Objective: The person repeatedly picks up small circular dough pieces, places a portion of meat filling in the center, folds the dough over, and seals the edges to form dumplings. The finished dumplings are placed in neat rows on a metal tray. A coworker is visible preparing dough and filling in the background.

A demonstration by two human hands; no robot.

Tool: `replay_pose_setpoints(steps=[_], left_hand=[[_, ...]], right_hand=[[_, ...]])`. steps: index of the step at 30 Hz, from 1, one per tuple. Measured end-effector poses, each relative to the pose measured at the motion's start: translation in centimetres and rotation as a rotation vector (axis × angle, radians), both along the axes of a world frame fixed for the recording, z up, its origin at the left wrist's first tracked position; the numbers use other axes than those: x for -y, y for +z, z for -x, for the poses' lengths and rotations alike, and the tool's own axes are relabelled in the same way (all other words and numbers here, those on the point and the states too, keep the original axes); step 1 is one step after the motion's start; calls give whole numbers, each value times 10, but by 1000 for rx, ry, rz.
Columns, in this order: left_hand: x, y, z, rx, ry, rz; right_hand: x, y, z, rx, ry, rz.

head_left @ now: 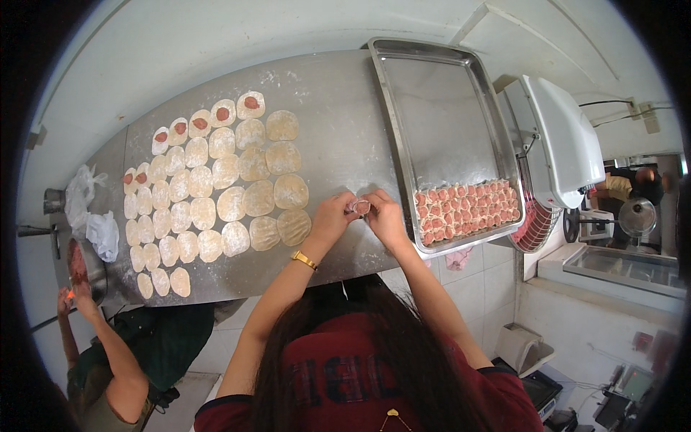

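Both my hands are closed around a small open-topped dumpling (360,207), its pink meat filling showing at the top. My left hand (332,219) grips it from the left, and my right hand (384,217) from the right. They are over the steel table (345,137), between rows of flat round dough wrappers (231,204) and a large metal tray (395,119). Several wrappers along the far and left edges carry a lump of pink meat filling (222,114). Finished dumplings (468,210) stand packed in rows at the tray's near end.
At the lower left, a co-worker's hands (80,297) are at a metal bowl (97,279) of meat. White plastic bags (103,234) lie at the table's left end. A white machine (558,144) with a red wire guard (538,227) stands right of the tray.
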State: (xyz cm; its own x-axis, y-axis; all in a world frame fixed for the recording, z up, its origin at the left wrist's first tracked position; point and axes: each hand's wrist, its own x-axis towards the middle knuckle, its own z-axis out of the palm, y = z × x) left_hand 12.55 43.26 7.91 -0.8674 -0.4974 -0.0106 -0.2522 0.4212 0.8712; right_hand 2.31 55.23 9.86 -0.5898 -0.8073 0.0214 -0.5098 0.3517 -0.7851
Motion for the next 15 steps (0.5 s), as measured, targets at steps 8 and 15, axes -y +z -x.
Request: replay_pose_setpoints(steps=[8, 15], left_hand=[[2, -2, -3, -71, 0, -107], [8, -8, -10, -2, -17, -178]], right_hand=[[-3, 2, -2, -125, 22, 46], [6, 21, -11, -97, 36, -52]])
